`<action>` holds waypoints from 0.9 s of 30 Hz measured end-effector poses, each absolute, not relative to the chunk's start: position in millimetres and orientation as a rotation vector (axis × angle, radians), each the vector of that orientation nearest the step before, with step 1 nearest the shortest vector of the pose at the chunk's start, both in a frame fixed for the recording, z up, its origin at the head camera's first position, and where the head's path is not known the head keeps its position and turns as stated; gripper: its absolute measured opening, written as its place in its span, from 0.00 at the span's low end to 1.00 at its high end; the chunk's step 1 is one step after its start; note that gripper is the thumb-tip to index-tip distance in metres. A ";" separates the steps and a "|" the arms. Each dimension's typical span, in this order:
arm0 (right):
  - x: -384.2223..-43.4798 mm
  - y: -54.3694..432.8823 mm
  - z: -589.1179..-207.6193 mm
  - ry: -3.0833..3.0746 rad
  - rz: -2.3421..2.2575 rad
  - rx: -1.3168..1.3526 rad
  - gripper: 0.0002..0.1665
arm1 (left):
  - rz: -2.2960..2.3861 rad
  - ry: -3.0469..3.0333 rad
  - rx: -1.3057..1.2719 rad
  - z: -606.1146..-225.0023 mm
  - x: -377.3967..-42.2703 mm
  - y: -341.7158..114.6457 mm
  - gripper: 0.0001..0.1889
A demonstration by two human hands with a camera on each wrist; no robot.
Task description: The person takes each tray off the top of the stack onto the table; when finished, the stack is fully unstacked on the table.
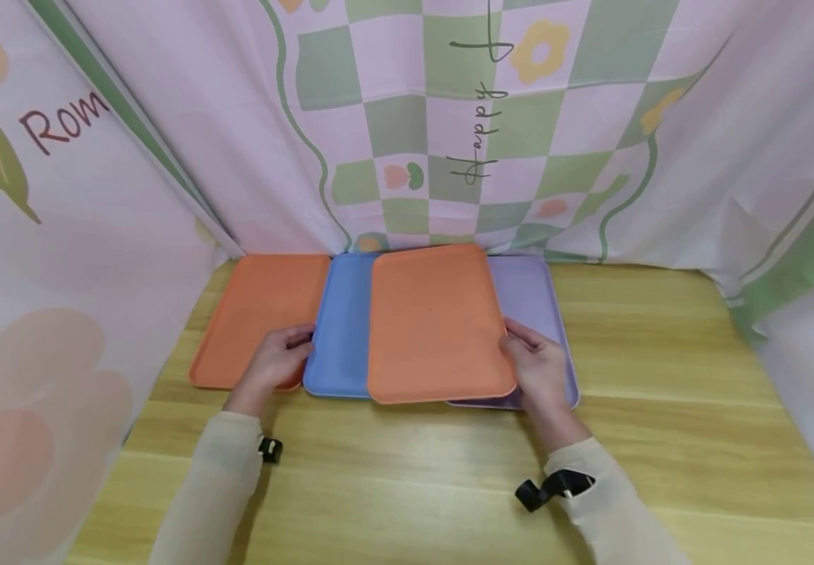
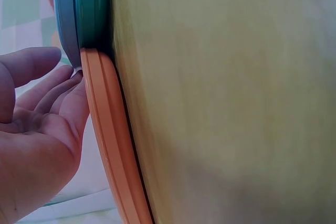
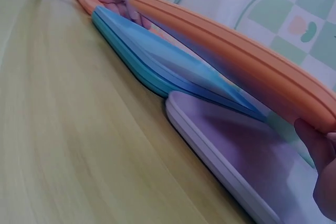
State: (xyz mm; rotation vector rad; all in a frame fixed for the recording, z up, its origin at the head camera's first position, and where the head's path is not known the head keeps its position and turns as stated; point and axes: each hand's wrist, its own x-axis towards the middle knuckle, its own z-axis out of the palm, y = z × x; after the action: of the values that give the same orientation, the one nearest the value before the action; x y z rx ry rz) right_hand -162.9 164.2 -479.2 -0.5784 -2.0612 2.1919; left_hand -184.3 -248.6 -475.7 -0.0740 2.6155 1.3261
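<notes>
My right hand [image 1: 539, 369] pinches the right edge of an orange tray [image 1: 438, 322], which is raised and slightly tilted over a blue tray and a purple tray [image 1: 530, 294]. The thumb shows at its rim in the right wrist view. The blue tray [image 1: 341, 329] lies on a teal tray [image 2: 93, 11], seen edge-on in the left wrist view. My left hand [image 1: 281, 359] is at the blue tray's left edge, above another orange tray [image 1: 265, 306]. Its thumb stands apart and its fingers are loosely bent, fingertips close to the blue rim; contact is hard to tell.
The trays lie in a row at the back of a wooden table [image 1: 392, 486]. A patterned curtain [image 1: 449, 133] hangs right behind them, and another curtain [image 1: 32, 314] lines the left side. Black wrist straps show on both sleeves.
</notes>
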 end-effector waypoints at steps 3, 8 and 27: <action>-162.0 173.5 -476.9 -2.042 2.223 -0.588 0.27 | 1.332 2.608 -0.075 -476.3 -184.5 -249.0 0.26; -160.5 188.6 -474.1 -2.001 2.279 -0.612 0.28 | 1.357 2.591 -0.090 -478.6 -185.3 -249.9 0.26; -143.4 257.5 -467.1 -1.786 2.457 -0.654 0.21 | 1.356 2.605 -0.063 -479.6 -185.2 -250.4 0.26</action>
State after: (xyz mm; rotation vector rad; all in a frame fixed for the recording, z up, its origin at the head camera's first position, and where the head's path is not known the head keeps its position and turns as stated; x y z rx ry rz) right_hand -143.4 257.5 -467.1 -0.6545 -1.7860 2.4571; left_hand -185.2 -250.4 -479.6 -0.0627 2.6054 1.3563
